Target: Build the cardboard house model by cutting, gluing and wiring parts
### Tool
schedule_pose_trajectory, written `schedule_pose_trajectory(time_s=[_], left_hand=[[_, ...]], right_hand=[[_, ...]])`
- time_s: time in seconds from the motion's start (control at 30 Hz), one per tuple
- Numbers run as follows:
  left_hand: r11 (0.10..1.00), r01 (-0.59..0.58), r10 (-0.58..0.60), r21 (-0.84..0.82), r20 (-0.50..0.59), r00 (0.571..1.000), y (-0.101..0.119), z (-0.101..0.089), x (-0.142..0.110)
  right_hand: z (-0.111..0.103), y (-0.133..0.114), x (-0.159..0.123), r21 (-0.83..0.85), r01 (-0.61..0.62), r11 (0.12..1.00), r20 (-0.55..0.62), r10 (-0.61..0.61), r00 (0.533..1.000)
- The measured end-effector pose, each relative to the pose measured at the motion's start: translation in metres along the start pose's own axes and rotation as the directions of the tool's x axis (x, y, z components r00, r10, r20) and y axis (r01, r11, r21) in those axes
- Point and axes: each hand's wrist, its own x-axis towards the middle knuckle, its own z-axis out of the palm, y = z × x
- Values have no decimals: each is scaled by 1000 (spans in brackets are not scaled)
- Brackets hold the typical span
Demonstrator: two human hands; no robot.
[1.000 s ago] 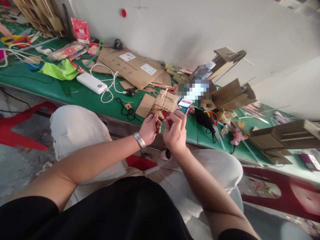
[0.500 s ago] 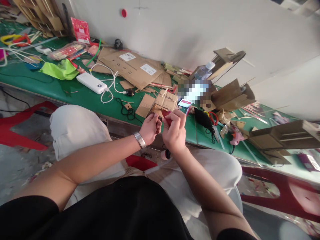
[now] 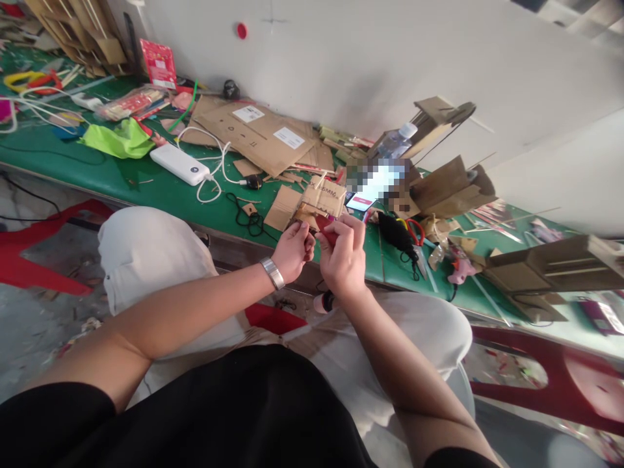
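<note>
Before the table (image 3: 131, 179), our left hand (image 3: 293, 252), a watch (image 3: 272, 273) on its wrist, pinches a brown piece (image 3: 306, 212); our right hand (image 3: 344, 253), just beside it, grips a red piece (image 3: 326, 230). Beyond them we see a card block (image 3: 322, 196) and, to its right, a lit phone (image 3: 361, 201). A power bank (image 3: 178, 164) and flat cardboard (image 3: 253, 140) lie leftward; scissors (image 3: 416, 229) and a glue gun (image 3: 462, 268) lie rightward.

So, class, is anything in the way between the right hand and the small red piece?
Nothing visible is: the right hand pinches the small red piece directly. The left hand, just beside it, seems to hold a small brown piece; whether the two pieces touch is too small to tell.
</note>
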Motion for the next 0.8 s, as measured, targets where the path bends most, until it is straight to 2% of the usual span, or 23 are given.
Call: schedule_pose_trajectory(time_s=[0.13,0.3,0.43,0.53,0.7,0.8], left_hand=[[1000,-10,10,-4,-8,1000,1,-1,2],[1000,-5,5,-4,3,1000,3,-1,2],[1000,-19,19,-11,4,1000,3,-2,3],[1000,-16,16,-21,13,1000,2,-3,3],[1000,-3,3,5,29,1000,7,-5,3],[1000,4,-5,31,28,1000,10,-6,4]], right_hand=[[-4,5,1,-26,14,1000,-3,-14,1000],[-8,7,3,1,87,996,16,-87,996],[-8,6,4,5,76,997,36,-76,996],[-8,7,4,11,85,996,-12,-85,996],[-12,13,11,24,128,992,-158,-122,980],[-15,19,13,56,97,994,-222,-82,972]])
